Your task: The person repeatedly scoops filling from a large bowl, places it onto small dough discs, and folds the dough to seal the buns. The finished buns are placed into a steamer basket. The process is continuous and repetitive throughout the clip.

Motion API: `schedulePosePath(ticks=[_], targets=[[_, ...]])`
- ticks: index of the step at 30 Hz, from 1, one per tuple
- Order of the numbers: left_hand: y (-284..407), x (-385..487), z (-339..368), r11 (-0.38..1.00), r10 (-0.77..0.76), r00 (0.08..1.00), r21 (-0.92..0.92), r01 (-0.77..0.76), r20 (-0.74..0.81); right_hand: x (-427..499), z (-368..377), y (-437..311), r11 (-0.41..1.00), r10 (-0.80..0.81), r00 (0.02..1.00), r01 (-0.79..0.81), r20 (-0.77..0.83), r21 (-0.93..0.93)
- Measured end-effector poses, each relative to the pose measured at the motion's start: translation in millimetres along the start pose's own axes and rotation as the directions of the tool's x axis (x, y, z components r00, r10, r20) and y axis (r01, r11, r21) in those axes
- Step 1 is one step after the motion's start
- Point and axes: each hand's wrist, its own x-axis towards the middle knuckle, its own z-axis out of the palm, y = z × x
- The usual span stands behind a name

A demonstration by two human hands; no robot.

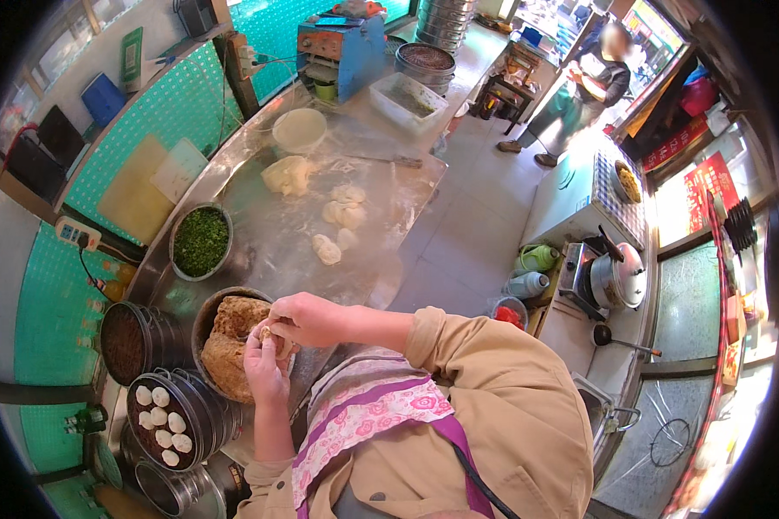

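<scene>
Both hands meet over the right rim of a metal basin (201,363) of brown filling (232,350). My left hand (266,363) cups a small filled dough piece (267,334). At its top edge, the fingers of my right hand (304,318) pinch the dough. On the floured worktop (266,259) lie a large dough lump (289,175), dough chunks (345,206) and small dough pieces (326,250). Several white buns (176,423) sit in a round steamer tray (188,454) at the lower left.
Beyond the filling stands a bowl of chopped greens (201,241). A stacked steamer (124,344) is at the left. Farther off are a rolling pin (389,159), a white bowl (300,130), a plastic tub (408,104) and a blue machine (341,55). A person (591,91) stands near the doorway.
</scene>
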Motion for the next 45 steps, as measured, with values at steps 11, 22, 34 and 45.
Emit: schedulePosePath(ticks=[11, 22, 34, 45], targets=[[-7.1, 6.9, 6.6, 0.999, -0.025, 0.999, 0.034, 0.025, 0.02, -7.7, -11.4, 1.0, 0.999, 0.029, 0.999, -0.03, -0.03, -0.026], [-10.6, 6.4, 9.1, 0.99, -0.029, 0.999, 0.138, 0.023, 0.038, -11.7, -10.7, -3.9, 0.998, 0.052, 0.998, -0.053, -0.022, -0.03], [0.5, -8.4, 0.2, 0.992, -0.097, 0.992, -0.075, 0.103, 0.081, -5.3, -11.5, -2.7, 0.978, 0.071, 0.997, -0.067, 0.013, -0.197], [7.4, -9.1, 10.1, 0.991, -0.054, 0.998, 0.123, 0.053, 0.01, 0.8, -5.9, -4.4, 0.99, 0.106, 0.992, -0.099, 0.066, -0.1]])
